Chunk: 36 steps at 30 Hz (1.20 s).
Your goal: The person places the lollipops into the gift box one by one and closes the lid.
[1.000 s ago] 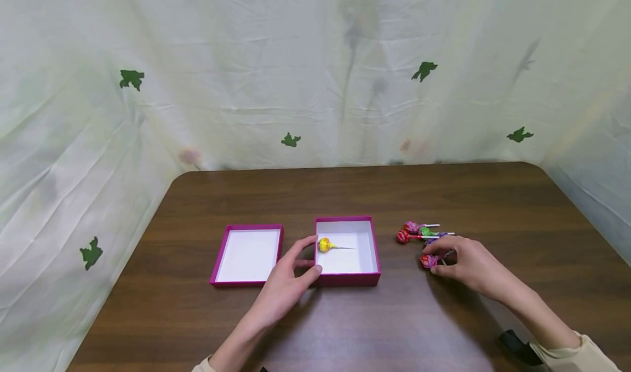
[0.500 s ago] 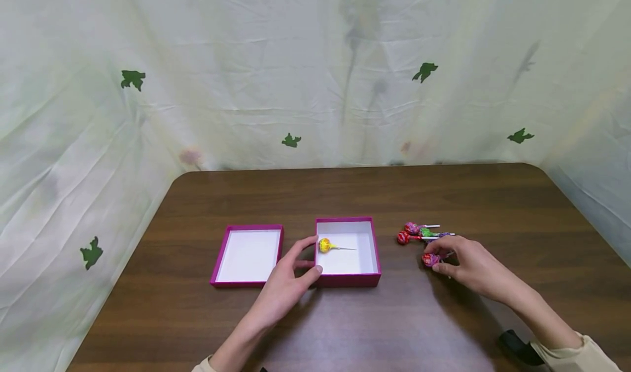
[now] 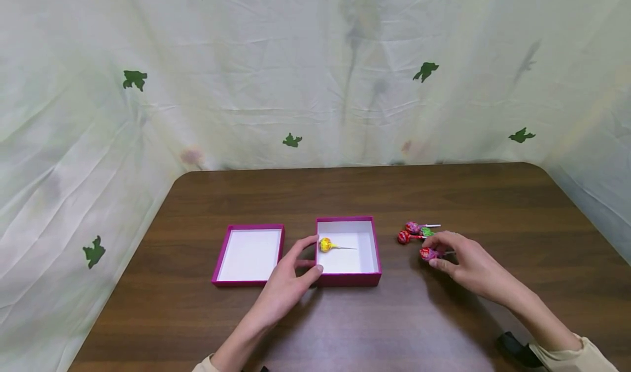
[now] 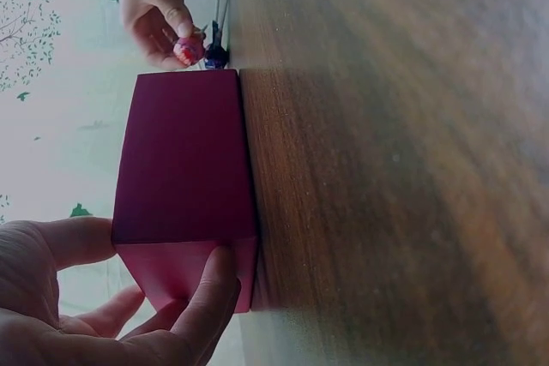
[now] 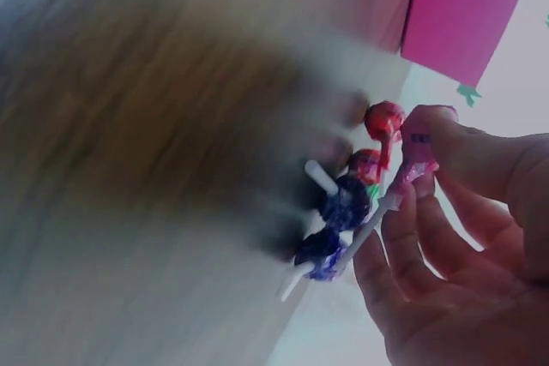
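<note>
My left hand (image 3: 286,291) holds the left side of an open magenta box (image 3: 348,280), its thumb at the front corner and its fingers against the left wall in the left wrist view. A yellow lollipop (image 3: 326,245) lies inside on the white bottom. To the right, my right hand (image 3: 465,259) pinches a red-and-pink lollipop (image 3: 428,254) by its wrapped head, stick pointing down past the fingers in the right wrist view. Close behind lies a cluster with a red lollipop (image 3: 403,236), a pink one (image 3: 412,227) and a green one (image 3: 426,232). Dark purple lollipops (image 5: 345,203) are hidden behind my hand in the head view.
The box's shallow lid (image 3: 248,255), white inside with a magenta rim, lies left of the box on the brown wooden table (image 3: 345,194). A pale cloth (image 3: 315,76) with leaf prints hangs behind the table and along its sides.
My right hand has raised the red-and-pink lollipop slightly and moved it a little toward the cluster. The left hand and the box have stayed in place.
</note>
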{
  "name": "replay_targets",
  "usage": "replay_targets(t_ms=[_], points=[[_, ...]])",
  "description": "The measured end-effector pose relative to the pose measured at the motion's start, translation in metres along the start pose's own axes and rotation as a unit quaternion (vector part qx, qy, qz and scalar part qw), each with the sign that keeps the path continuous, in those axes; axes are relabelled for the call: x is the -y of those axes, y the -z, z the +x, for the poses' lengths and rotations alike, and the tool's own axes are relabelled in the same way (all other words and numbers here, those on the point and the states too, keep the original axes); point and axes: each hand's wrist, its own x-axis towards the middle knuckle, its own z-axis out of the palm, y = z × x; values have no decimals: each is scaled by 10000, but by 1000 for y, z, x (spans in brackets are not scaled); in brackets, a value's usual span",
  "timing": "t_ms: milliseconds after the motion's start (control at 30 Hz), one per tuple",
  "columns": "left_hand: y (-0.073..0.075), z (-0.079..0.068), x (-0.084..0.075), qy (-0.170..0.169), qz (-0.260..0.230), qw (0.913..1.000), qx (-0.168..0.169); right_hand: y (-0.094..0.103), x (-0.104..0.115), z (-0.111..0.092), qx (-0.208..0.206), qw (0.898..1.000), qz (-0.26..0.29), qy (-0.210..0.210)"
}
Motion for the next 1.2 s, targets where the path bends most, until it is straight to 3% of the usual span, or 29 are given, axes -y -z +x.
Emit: replay_targets(t_ms=[467, 767, 1033, 1200], points=[[-1, 1, 0, 71, 50, 10000, 17, -12, 13, 6, -474, 9975, 493, 178], [0, 0, 0, 21, 38, 10000, -6, -16, 34, 13, -616, 9957, 676, -126], [1, 0, 1, 6, -34, 10000, 29, -28, 47, 18, -899, 9797, 1792, 31], [1, -1, 1, 3, -12, 10000, 0, -35, 56, 21, -896, 9750, 2030, 101]])
